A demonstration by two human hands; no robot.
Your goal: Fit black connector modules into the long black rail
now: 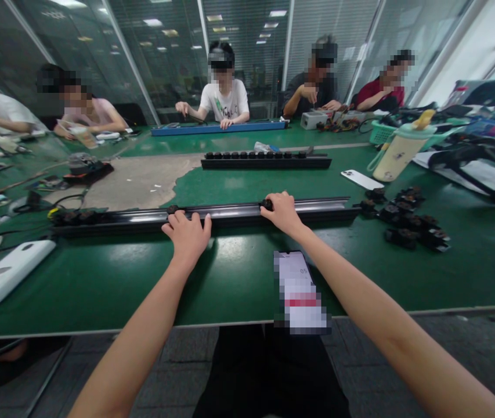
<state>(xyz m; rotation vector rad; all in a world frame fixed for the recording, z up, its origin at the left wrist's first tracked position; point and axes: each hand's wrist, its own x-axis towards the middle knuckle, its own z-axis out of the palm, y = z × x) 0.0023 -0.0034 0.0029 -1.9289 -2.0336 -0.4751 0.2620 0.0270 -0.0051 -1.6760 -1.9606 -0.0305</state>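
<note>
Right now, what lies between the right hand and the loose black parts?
Head view: the near rail's right end lies between the right hand and the loose black parts.

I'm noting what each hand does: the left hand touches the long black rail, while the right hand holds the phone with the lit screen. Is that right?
Not quite. In the head view the right hand is at a small black part on the long black rail; the phone lies on the green table. The left hand does touch the rail.

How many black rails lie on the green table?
2: the near rail, at the left hand and right hand; the far rail, beyond it, bearing a row of black blocks. Others may be hidden.
</note>
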